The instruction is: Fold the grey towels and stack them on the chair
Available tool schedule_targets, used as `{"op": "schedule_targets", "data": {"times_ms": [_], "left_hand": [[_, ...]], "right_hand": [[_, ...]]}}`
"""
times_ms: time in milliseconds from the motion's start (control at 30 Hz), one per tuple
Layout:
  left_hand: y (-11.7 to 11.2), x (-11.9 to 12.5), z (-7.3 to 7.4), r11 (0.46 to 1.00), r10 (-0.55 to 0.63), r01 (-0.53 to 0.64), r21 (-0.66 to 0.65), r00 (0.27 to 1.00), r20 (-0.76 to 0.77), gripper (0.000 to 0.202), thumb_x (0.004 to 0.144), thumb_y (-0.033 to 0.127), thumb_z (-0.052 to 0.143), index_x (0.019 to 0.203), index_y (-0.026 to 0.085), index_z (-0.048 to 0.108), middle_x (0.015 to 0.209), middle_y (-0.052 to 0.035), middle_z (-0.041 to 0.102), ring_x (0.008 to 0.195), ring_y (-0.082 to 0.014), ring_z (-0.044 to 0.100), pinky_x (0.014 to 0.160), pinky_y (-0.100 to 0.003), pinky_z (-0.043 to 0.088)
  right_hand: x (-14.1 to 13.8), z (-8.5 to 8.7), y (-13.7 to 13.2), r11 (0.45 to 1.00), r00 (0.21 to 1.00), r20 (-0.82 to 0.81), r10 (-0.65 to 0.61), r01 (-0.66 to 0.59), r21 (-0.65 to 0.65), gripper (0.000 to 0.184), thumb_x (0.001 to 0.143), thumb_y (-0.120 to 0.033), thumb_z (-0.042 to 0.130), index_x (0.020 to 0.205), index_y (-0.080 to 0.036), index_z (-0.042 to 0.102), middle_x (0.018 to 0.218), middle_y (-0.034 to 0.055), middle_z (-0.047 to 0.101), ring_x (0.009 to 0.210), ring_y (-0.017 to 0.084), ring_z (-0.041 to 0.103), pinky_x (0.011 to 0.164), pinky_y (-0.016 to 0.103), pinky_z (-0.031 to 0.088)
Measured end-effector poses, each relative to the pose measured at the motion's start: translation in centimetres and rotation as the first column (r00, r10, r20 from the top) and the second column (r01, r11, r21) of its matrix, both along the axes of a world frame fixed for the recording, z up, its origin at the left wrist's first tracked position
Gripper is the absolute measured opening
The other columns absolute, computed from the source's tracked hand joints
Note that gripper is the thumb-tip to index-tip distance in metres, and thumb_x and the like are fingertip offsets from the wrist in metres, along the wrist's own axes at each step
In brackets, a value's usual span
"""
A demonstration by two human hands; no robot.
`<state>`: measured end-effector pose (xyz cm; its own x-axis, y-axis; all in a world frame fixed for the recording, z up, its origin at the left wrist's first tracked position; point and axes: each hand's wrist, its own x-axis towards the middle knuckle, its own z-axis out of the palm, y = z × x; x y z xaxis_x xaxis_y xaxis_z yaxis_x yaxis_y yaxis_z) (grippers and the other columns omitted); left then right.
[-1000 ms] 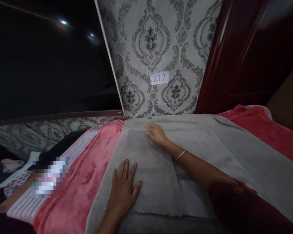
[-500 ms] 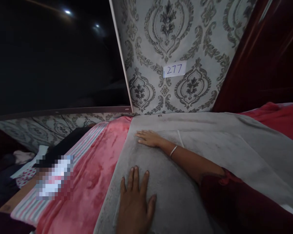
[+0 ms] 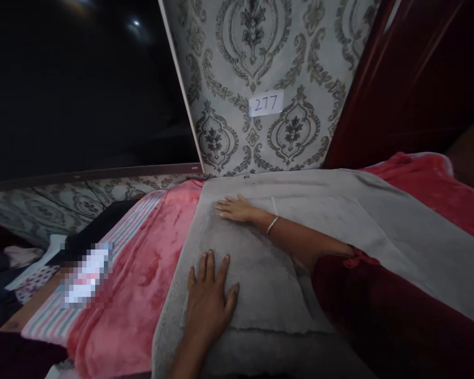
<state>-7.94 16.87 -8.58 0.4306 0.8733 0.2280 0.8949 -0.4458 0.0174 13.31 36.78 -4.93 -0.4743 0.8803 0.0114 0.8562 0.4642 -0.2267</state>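
A grey plush cloth (image 3: 256, 268) lies flat over a larger grey cover (image 3: 327, 181), its near edge showing as a line. My left hand (image 3: 208, 302) rests palm down near the cloth's left side, fingers spread. Farther off, my right hand (image 3: 234, 209) presses flat near the cloth's far left corner, its fingers slightly apart. The right wrist wears a thin silver bangle (image 3: 273, 225). Neither hand grips anything.
Left of the grey cover lies a pink blanket (image 3: 130, 295) with a striped border (image 3: 51, 322). Red fabric (image 3: 426, 176) lies at the right. A large dark screen (image 3: 75, 95) and patterned wall (image 3: 253, 139) with a "277" paper (image 3: 266, 103) stand behind.
The view has shifted, so the cloth's near edge shows more fully. Both hands stay flat on the cloth, and more of my left forearm shows.
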Motion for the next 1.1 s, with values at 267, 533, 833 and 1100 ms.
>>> {"op": "schedule_targets", "data": {"times_ms": [267,533,833,1100], "left_hand": [[0.3,0.3,0.6,1.000,0.007,-0.008,-0.028,0.999,-0.044,0.058,0.095,0.043,0.047,0.151,0.025,0.040,0.160,-0.0181,0.028,0.149,-0.0354,0.024,0.114,-0.062,0.028],[0.3,0.7,1.6,0.997,0.020,-0.026,-0.076,0.996,-0.083,0.059,0.096,0.044,0.045,0.152,0.026,0.038,0.161,-0.0175,0.025,0.149,-0.0348,0.022,0.114,-0.062,0.027],[0.4,0.6,2.2,0.995,0.026,-0.036,-0.093,0.994,-0.104,0.058,0.098,0.044,0.042,0.152,0.024,0.036,0.161,-0.0171,0.024,0.150,-0.0333,0.021,0.115,-0.060,0.027],[0.6,0.7,2.3,0.996,0.038,-0.047,-0.074,0.992,-0.120,0.057,0.098,0.041,0.040,0.152,0.024,0.037,0.162,-0.0159,0.025,0.150,-0.0321,0.020,0.116,-0.059,0.027]], "right_hand": [[8.3,-1.1,-10.2,0.988,0.990,0.036,-0.137,0.134,0.072,0.066,0.097,-0.064,0.035,0.155,-0.033,0.032,0.164,0.0070,0.023,0.151,0.035,0.014,0.116,0.064,0.011],[8.4,-1.6,-12.5,0.968,0.969,0.004,-0.248,0.248,0.038,0.063,0.099,-0.058,0.033,0.157,-0.032,0.028,0.166,0.0036,0.018,0.152,0.032,0.011,0.117,0.060,0.017],[7.7,-2.3,-22.1,0.979,0.978,-0.056,-0.199,0.201,0.029,0.075,0.095,-0.068,0.036,0.157,-0.027,0.029,0.165,0.0106,0.015,0.152,0.031,0.011,0.119,0.058,0.012],[8.1,-3.4,-28.7,0.990,0.973,-0.190,-0.127,0.137,0.037,0.060,0.099,-0.057,0.038,0.153,-0.031,0.036,0.162,0.0045,0.028,0.151,0.029,0.017,0.119,0.057,0.013]]}}
